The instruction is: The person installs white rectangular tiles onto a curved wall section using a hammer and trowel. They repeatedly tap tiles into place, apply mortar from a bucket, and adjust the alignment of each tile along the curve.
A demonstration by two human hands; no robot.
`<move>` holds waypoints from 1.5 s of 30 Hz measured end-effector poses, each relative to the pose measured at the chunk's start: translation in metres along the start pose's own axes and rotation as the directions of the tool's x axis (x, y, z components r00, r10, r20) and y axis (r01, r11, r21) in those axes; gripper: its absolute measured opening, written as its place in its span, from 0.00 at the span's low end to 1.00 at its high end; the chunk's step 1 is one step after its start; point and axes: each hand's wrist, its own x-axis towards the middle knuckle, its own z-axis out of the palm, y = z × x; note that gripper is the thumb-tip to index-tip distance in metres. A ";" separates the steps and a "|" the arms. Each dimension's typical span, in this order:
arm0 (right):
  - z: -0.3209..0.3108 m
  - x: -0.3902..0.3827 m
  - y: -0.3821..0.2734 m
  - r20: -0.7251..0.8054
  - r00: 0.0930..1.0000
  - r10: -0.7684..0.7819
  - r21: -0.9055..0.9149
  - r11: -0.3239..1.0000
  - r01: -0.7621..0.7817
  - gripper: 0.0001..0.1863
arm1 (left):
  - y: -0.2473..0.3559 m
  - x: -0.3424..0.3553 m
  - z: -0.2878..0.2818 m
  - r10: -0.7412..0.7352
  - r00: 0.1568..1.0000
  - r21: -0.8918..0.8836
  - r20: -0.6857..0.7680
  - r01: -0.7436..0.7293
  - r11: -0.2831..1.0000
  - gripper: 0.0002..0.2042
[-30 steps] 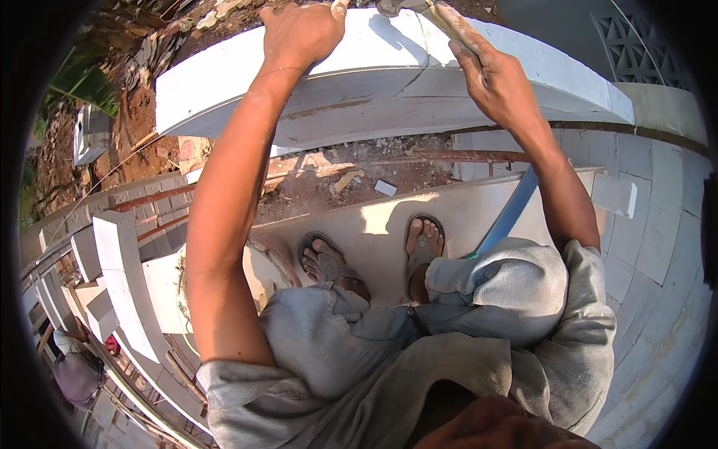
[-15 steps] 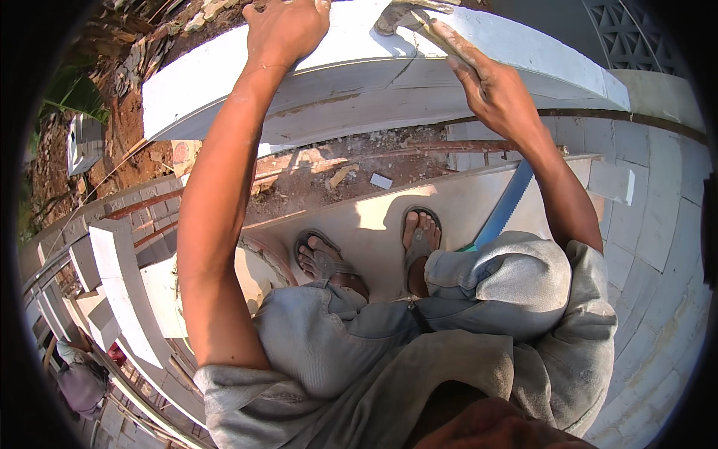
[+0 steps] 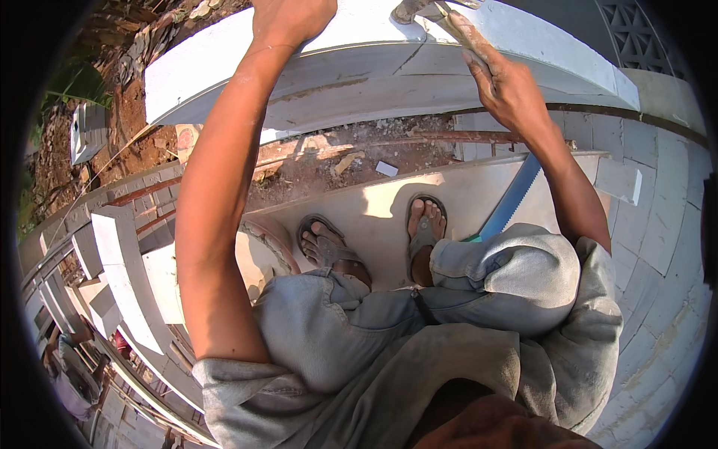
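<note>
White block masonry (image 3: 202, 75) curves across the top of the head view, its upper face sunlit and a dark crack running down its side. Against its upper face rests my left hand (image 3: 295, 19); the fingers run past the picture's edge, so their grip is hidden. My right hand (image 3: 508, 86) is closed around the handle of a claw hammer (image 3: 410, 10), whose metal head lies at the block's top surface near the crack. Below my right forearm, a hand saw (image 3: 512, 198) with a blue blade leans by my knee, its green handle partly covered.
My sandalled feet stand on a pale board (image 3: 389, 258). Beyond it lies a rubble-strewn strip with a small white chip (image 3: 387, 169). A round bucket-like container (image 3: 258, 258) is beside my left foot. White blocks (image 3: 123, 269) and another person (image 3: 75, 378) are lower left.
The view has shifted slightly, so the masonry and hands sit a little higher and further right. My right hand keeps hold of the hammer, and my left hand stays on the block.
</note>
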 end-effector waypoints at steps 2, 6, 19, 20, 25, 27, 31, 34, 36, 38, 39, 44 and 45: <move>-0.005 0.004 -0.004 0.012 1.000 0.022 0.064 0.998 -0.023 0.24 | -0.002 0.003 0.001 -0.026 1.000 0.035 0.005 0.026 0.999 0.26; -0.008 0.000 -0.003 -0.114 0.993 0.013 0.123 0.992 0.002 0.25 | 0.008 0.005 -0.003 -0.068 0.997 -0.041 0.026 0.069 0.997 0.26; -0.027 -0.039 0.051 -0.175 0.906 0.386 0.346 0.885 -0.311 0.26 | 0.084 -0.010 0.035 0.368 0.927 0.025 0.078 -0.371 0.928 0.38; -0.026 -0.042 0.048 -0.205 0.905 0.372 0.316 0.900 -0.298 0.27 | 0.094 -0.015 0.034 0.422 0.902 0.032 0.088 -0.426 0.904 0.40; -0.034 -0.049 0.040 -0.144 0.886 0.442 0.419 0.838 -0.350 0.26 | 0.142 -0.060 0.006 0.455 0.853 0.041 0.257 -0.480 0.876 0.42; -0.039 -0.045 0.035 -0.099 0.882 0.462 0.475 0.800 -0.366 0.25 | 0.121 -0.060 0.007 0.373 0.908 0.039 0.191 -0.387 0.921 0.40; -0.032 -0.035 0.035 -0.201 0.924 0.326 0.388 0.892 -0.230 0.25 | 0.048 -0.058 -0.009 0.211 0.963 0.018 0.164 -0.217 0.976 0.34; -0.027 -0.022 0.043 -0.331 0.936 0.123 0.213 0.976 -0.053 0.25 | -0.005 -0.057 -0.029 -0.049 0.958 0.056 0.284 0.035 0.998 0.38; -0.025 -0.014 0.046 -0.316 0.948 0.041 0.134 0.991 0.002 0.25 | -0.050 -0.050 -0.027 -0.251 0.932 0.124 0.261 0.226 0.966 0.41; -0.029 -0.004 0.030 -0.121 0.988 0.096 0.217 0.974 -0.068 0.24 | -0.066 -0.045 -0.031 -0.277 0.940 0.194 0.201 0.239 0.952 0.46; -0.026 0.002 0.024 -0.125 0.988 0.086 0.197 0.979 -0.060 0.24 | -0.064 -0.048 -0.030 -0.210 0.952 0.195 0.224 0.167 0.967 0.49; -0.018 0.036 -0.008 -0.164 0.984 0.070 0.314 0.949 -0.016 0.23 | -0.057 -0.049 -0.008 -0.068 0.964 0.126 0.258 0.037 0.991 0.60; -0.013 0.039 -0.009 -0.097 0.995 0.025 0.178 0.984 -0.007 0.23 | -0.061 -0.051 -0.002 -0.048 0.971 0.108 0.236 0.023 0.994 0.61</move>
